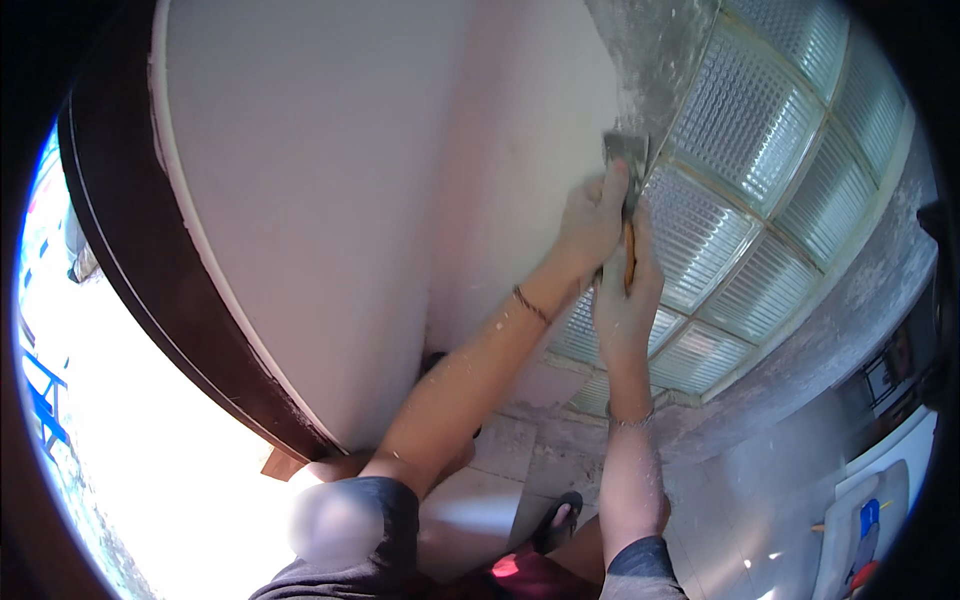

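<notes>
My right hand [628, 285] is wrapped round the wooden handle [630, 245] of a flat metal scraper, with part of the handle hidden by my fingers. My left hand [590, 225] grips the same scraper higher up, its thumb on the base of the blade [630, 145]. The blade lies at the boundary of the smooth pale wall [330, 160] and a rough grey cement strip [665, 40], right beside a panel of ribbed glass blocks [740, 110].
A dark door frame [185, 340] curves along the left, beside a glaring bright opening. A rough ledge [810, 360] runs below the glass blocks. At lower right stands a pale surface with small objects [868, 515] on it. My sandalled foot [562, 515] shows on the tiled floor.
</notes>
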The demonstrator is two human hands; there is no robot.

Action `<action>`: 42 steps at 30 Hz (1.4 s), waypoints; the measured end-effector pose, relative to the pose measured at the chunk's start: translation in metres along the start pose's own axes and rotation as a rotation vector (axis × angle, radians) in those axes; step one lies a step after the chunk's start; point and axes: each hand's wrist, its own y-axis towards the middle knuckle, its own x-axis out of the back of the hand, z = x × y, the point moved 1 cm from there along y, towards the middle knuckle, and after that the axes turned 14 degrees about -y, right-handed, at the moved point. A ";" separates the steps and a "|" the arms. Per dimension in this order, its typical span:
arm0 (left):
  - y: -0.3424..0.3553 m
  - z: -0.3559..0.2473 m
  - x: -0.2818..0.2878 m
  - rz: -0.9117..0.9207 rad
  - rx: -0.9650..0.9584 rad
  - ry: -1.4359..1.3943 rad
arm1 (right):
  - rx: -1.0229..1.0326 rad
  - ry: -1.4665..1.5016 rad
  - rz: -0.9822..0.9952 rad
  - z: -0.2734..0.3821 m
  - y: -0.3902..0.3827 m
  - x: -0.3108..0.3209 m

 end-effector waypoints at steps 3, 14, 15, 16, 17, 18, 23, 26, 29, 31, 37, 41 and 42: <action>0.000 0.000 0.001 0.040 0.010 -0.152 | -0.065 0.136 0.051 0.002 -0.002 -0.003; -0.005 0.006 0.007 0.090 0.118 -0.082 | -0.093 0.066 -0.050 0.004 -0.013 -0.007; -0.004 0.004 0.006 0.121 0.070 -0.111 | -0.034 0.064 -0.067 0.006 -0.012 -0.008; -0.004 0.004 0.005 0.070 0.136 -0.089 | -0.110 0.085 -0.056 0.007 -0.011 -0.009; -0.005 0.003 0.004 0.048 0.121 -0.096 | -0.124 0.110 -0.064 0.008 -0.010 -0.009; -0.006 0.003 0.002 0.009 0.185 -0.083 | -0.217 0.132 -0.051 0.007 -0.009 -0.009; -0.004 -0.004 -0.002 0.041 0.112 -0.119 | -0.182 0.151 0.009 0.004 -0.007 -0.007; -0.002 -0.008 -0.003 0.039 0.096 -0.082 | -0.107 0.062 -0.052 0.003 -0.003 -0.010; 0.001 -0.012 -0.002 0.078 0.079 -0.050 | -0.177 0.161 -0.019 0.005 0.001 -0.013; 0.002 -0.013 -0.002 0.071 0.109 -0.044 | -0.239 0.230 0.003 0.008 0.001 -0.013; 0.009 -0.017 -0.004 0.091 0.086 -0.032 | -0.235 0.214 0.000 0.019 0.008 -0.007; 0.009 -0.020 -0.006 0.055 0.059 -0.011 | -0.210 0.185 -0.027 0.023 0.011 -0.007; 0.010 -0.022 -0.007 0.093 0.029 -0.020 | -0.235 0.208 -0.009 0.023 0.011 -0.007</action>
